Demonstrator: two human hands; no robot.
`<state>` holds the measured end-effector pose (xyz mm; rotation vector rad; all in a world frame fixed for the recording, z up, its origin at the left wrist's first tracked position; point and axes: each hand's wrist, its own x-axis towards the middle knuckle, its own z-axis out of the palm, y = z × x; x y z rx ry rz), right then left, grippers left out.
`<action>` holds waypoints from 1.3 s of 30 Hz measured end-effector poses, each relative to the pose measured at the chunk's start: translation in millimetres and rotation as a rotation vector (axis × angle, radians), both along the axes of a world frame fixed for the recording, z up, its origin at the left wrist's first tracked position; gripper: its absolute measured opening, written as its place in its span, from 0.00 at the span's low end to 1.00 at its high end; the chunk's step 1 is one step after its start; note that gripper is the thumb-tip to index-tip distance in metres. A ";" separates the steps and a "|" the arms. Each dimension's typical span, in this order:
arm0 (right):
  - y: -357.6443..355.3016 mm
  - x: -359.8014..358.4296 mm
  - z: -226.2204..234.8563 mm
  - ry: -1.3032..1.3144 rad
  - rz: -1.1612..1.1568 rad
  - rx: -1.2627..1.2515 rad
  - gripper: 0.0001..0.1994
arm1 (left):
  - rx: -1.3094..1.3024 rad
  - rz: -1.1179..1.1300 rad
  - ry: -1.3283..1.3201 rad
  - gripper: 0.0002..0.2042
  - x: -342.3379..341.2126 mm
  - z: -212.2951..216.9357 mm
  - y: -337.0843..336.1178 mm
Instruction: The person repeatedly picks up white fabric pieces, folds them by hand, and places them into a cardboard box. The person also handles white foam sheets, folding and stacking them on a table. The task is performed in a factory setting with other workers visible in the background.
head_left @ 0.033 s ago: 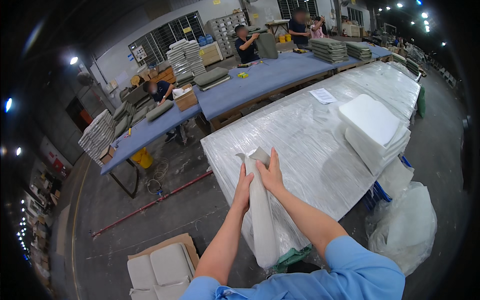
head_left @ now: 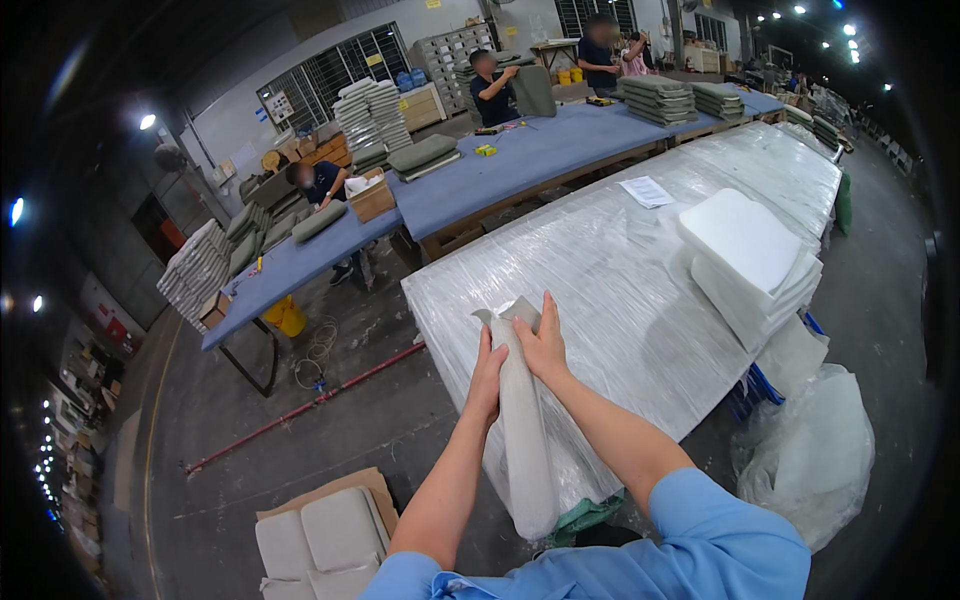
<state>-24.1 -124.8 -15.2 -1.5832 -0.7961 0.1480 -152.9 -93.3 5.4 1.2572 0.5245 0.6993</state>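
Note:
A light-grey cushion (head_left: 524,440) stands edge-on between my hands at the near edge of the plastic-covered table (head_left: 580,280). Its far end has loose fabric flaps (head_left: 522,312) spread apart, with a bit of white showing between them. My left hand (head_left: 486,378) grips the cushion's left side near that end. On the opposite side, my right hand (head_left: 541,346) presses against it, the thumb by the flaps and the fingers pointing away from me. The palm side of each hand is hidden.
White foam pads (head_left: 745,245) are stacked on the table's right, near a paper sheet (head_left: 646,192). A clear bag of foam (head_left: 815,455) sits at the lower right. Grey cushions (head_left: 335,530) lie on cardboard at the lower left. Co-workers stand behind blue tables (head_left: 520,150) with cushion stacks.

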 end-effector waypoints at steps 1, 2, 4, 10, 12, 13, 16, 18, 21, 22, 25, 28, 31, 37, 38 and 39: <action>5.2 12.4 -1.3 -0.034 -0.062 0.026 0.34 | 0.020 0.006 0.003 0.40 11.6 1.7 3.5; 11.2 14.7 -2.6 -0.046 -0.047 0.061 0.29 | 0.040 0.025 0.020 0.40 15.3 -0.1 12.3; 18.3 24.7 -5.2 -0.077 -0.031 0.128 0.20 | 0.075 0.047 0.045 0.41 29.0 -3.4 29.6; 40.3 22.7 3.4 -0.134 -0.132 0.339 0.09 | 0.032 -0.013 -0.097 0.34 45.4 -22.4 102.8; 43.2 29.3 2.4 -0.091 -0.150 0.297 0.09 | -0.012 -0.028 -0.049 0.29 61.6 -27.5 107.8; 45.6 30.0 2.7 -0.066 -0.155 0.280 0.10 | -0.041 -0.042 0.011 0.30 65.0 -29.5 109.0; 55.0 30.2 10.5 -0.088 -0.156 0.318 0.13 | -0.050 -0.034 0.091 0.33 62.0 -34.5 117.2; 58.8 30.8 17.1 -0.017 -0.065 0.156 0.17 | -0.058 0.041 0.108 0.34 57.8 -32.7 115.7; 70.7 48.1 28.5 -0.108 0.011 -0.048 0.22 | -0.080 0.193 0.147 0.34 66.3 -23.9 92.9; 74.9 54.1 31.5 -0.168 0.028 -0.110 0.23 | -0.075 0.236 0.178 0.34 68.7 -18.6 85.8; 90.0 58.6 30.6 -0.185 0.079 -0.219 0.25 | -0.055 0.278 0.188 0.33 66.8 -9.4 78.6; 103.0 57.4 25.8 -0.294 0.122 -0.309 0.23 | -0.026 0.299 0.215 0.33 59.7 -7.8 79.9; 111.7 60.1 23.2 -0.266 0.132 -0.372 0.22 | -0.042 0.297 0.209 0.33 58.3 -6.6 78.8; 103.6 60.0 21.0 -0.014 0.196 -0.226 0.22 | -0.009 0.232 0.168 0.32 52.7 -25.0 100.9; 99.6 62.4 17.5 0.065 0.232 -0.130 0.21 | 0.004 0.198 0.142 0.32 52.2 -30.3 106.8; 94.7 65.6 12.7 0.141 0.266 -0.035 0.19 | 0.018 0.208 0.103 0.32 55.8 -34.6 111.2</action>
